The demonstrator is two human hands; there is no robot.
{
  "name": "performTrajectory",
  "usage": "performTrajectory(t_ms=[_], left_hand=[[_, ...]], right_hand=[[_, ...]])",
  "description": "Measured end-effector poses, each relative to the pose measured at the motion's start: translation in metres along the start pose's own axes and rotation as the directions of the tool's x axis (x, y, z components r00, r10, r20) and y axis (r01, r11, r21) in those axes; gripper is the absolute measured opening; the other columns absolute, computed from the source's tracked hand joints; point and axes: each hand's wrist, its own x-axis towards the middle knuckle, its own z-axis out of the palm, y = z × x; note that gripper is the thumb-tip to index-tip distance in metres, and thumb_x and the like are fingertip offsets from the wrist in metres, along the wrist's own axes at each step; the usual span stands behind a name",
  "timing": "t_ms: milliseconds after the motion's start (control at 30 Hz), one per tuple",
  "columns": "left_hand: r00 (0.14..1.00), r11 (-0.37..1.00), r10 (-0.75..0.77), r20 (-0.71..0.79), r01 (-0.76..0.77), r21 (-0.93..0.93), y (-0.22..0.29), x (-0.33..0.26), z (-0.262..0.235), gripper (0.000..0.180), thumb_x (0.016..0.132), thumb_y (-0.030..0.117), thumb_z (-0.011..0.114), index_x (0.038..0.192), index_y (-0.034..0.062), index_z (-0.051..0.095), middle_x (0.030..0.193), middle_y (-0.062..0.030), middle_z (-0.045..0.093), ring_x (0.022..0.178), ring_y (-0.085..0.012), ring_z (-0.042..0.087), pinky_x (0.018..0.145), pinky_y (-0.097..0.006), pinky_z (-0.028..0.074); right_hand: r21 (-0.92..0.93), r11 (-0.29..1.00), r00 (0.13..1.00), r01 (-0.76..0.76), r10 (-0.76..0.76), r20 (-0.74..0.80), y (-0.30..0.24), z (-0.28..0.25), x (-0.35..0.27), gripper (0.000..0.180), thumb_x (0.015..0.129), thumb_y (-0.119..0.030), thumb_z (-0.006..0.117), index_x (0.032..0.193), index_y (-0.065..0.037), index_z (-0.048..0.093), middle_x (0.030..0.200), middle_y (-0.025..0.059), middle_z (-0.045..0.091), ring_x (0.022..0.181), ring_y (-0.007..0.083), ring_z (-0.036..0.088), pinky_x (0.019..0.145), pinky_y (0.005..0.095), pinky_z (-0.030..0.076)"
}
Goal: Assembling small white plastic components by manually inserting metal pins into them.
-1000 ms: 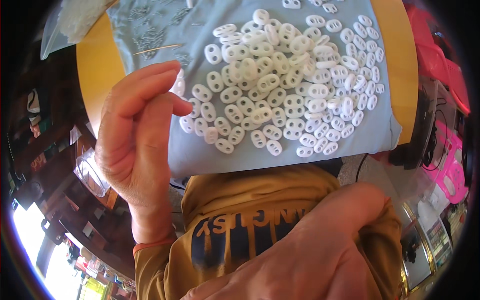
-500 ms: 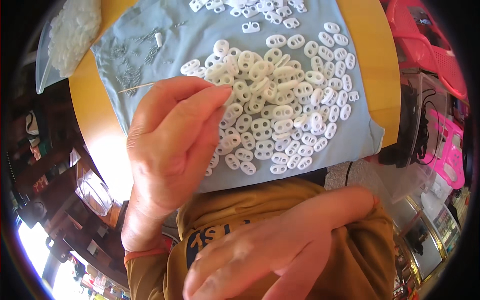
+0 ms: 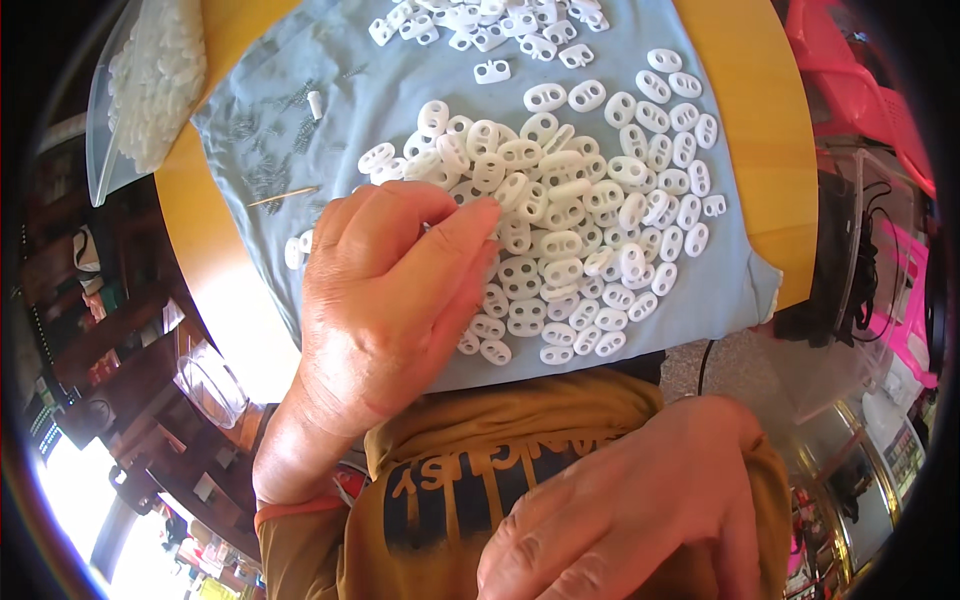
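Cloth (image 3: pixel 705 290) in pale blue covers most of a yellow tabletop (image 3: pixel 775 150), leaving bare bands of wood to the left and right, and its near edge meets the wearer's brown sweatshirt (image 3: pixel 520 405). Along that edge we find a narrow strip of bare fabric; a wider open stretch lies toward the far left, between the scattered bits there and the main heap.

That heap of white oval two-hole cord-lock pieces (image 3: pixel 565 215) fills the middle, stacked at its centre and thinning to single pieces on the right. Over its left side we see the left hand (image 3: pixel 375 310), back upward, fingers curled and the thumb close to the index finger; we cannot tell whether anything is pinched between them. The right hand (image 3: pixel 640 510) hangs in front of the sweatshirt, loosely curved, its fingertips cut off by the lower edge, so we cannot tell what it has hold of.

Beyond the left hand lie a thin tan stick (image 3: pixel 283 196), a scatter of small metal springs (image 3: pixel 265 140) and a white cylinder (image 3: pixel 316 105). White tabbed pieces (image 3: pixel 492 71) gather at the far edge. A clear bag (image 3: pixel 155 85) of translucent parts overlaps the far-left tabletop. Red plastic chairs (image 3: pixel 860 90) stand beyond the right side.
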Motion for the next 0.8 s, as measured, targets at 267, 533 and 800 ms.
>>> performTrajectory(t_ms=[267, 533, 800], left_hand=[[1.0, 1.0, 0.003, -0.031, -0.002, 0.021, -0.002, -0.007, 0.001, 0.024, 0.065, 0.0, 0.071, 0.088, 0.0028, 0.065, 0.083, -0.0065, 0.056, 0.073, -0.0234, 0.054, 0.064, -0.034, 0.042], [0.982, 0.982, 0.185, -0.018, -0.186, -0.024, 0.009, -0.014, 0.003, 0.033, 0.061, -0.003, 0.069, 0.093, 0.0032, 0.065, 0.088, -0.0095, 0.057, 0.077, -0.0241, 0.054, 0.066, -0.035, 0.044], [0.966, 0.968, 0.235, 0.111, -0.243, 0.067, 0.012, -0.012, 0.008, 0.032, 0.059, 0.008, 0.069, 0.092, 0.007, 0.066, 0.102, -0.0081, 0.061, 0.096, -0.024, 0.058, 0.08, -0.038, 0.044]], right_hand=[[0.014, 0.978, 0.961, 0.21, -0.204, -0.188, 0.039, 0.036, -0.018, 0.069, 0.07, -0.035, 0.073, 0.118, 0.009, 0.05, 0.109, 0.0221, 0.056, 0.096, 0.035, 0.055, 0.082, 0.04, 0.045], [-0.059, 0.982, 0.98, -0.18, 0.184, 0.079, 0.017, 0.001, -0.016, 0.038, 0.074, -0.022, 0.066, 0.102, 0.003, 0.059, 0.094, 0.018, 0.061, 0.089, 0.0345, 0.057, 0.079, 0.0415, 0.045], [-0.078, 0.99, 0.987, -0.121, 0.129, 0.099, 0.023, 0.003, -0.017, 0.034, 0.075, -0.021, 0.063, 0.098, 0.004, 0.059, 0.092, 0.0183, 0.061, 0.086, 0.0349, 0.057, 0.078, 0.0423, 0.044]])
